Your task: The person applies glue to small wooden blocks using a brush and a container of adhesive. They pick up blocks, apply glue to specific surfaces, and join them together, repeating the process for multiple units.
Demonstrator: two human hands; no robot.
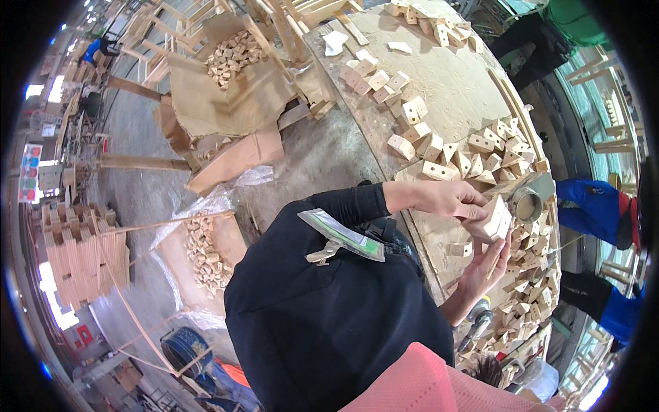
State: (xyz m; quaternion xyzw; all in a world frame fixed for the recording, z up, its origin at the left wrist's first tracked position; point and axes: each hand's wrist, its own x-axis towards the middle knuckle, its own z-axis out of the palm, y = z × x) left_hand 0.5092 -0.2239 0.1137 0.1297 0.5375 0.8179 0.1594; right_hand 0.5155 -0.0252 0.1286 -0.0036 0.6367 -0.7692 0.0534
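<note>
Pale wooden block (491,223): being held over the workbench (473,79). Left hand (445,198): fingers clamping the block. Right hand (480,271): fingers touching its lower end, pinch unclear. Metal cylinder (540,185): sitting just beyond. Loose blocks (481,143): lying on either side.

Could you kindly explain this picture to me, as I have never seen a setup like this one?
No robot is at work here, only a person's two bare hands. The single picture comes from a wide fisheye camera worn on that person's head and looking down, so straight edges bend toward the rim. The left hand, upper in the picture, holds a pale wooden block; the right hand, lower in the picture, has its fingers against the block's lower side. On the worktable lie many loose blocks, some with holes. Off to the picture's left, open cardboard holds small wooden pieces.
</note>
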